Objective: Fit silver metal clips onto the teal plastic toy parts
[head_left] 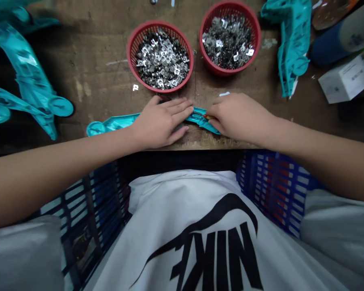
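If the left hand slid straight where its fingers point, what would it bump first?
Most likely the right hand. The left hand lies flat on the teal plastic part, fingers aimed along it toward the right hand's fingertips close ahead.

Plastic part (112, 123) on table's (94, 68) near edge; behind it, left basket (130, 50) beside right basket (230, 72).

White shirt (176, 210), black swoosh and NIKE lettering (218, 254) on front. Forearms bare. Grey cloth (21, 254) over both thighs.
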A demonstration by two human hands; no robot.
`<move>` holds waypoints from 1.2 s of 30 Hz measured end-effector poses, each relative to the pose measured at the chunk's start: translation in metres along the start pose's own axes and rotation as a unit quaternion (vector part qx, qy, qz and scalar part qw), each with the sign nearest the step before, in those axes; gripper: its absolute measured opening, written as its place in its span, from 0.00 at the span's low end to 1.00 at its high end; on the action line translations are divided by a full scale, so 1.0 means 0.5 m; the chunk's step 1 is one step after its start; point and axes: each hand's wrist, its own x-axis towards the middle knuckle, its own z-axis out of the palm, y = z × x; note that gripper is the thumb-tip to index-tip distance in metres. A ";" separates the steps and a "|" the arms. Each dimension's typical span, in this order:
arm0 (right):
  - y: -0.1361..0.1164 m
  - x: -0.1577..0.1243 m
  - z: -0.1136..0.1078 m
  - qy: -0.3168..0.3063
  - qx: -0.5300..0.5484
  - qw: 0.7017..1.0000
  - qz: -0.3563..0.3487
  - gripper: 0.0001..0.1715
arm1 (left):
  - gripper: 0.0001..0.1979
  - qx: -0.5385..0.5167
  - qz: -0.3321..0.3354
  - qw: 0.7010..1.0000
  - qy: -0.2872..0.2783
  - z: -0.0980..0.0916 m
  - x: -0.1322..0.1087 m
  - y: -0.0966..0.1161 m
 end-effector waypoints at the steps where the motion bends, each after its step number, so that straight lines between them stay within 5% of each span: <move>1: 0.009 -0.002 -0.004 0.004 0.001 1.000 0.005 0.28 | 0.38 -0.002 -0.003 1.000 0.003 0.001 0.000 -0.001; 10: 0.062 -0.001 0.000 0.108 0.002 0.988 0.107 0.30 | 0.32 0.010 0.024 0.999 0.019 0.011 -0.004 -0.008; 17: 0.035 -0.007 0.007 0.039 -0.052 0.991 -0.116 0.27 | 0.31 -0.003 0.008 1.000 0.028 0.009 0.001 0.000; 36: 0.013 -0.024 -0.021 0.004 -0.104 0.990 -0.100 0.34 | 0.34 0.040 0.026 0.997 0.067 0.023 -0.002 0.003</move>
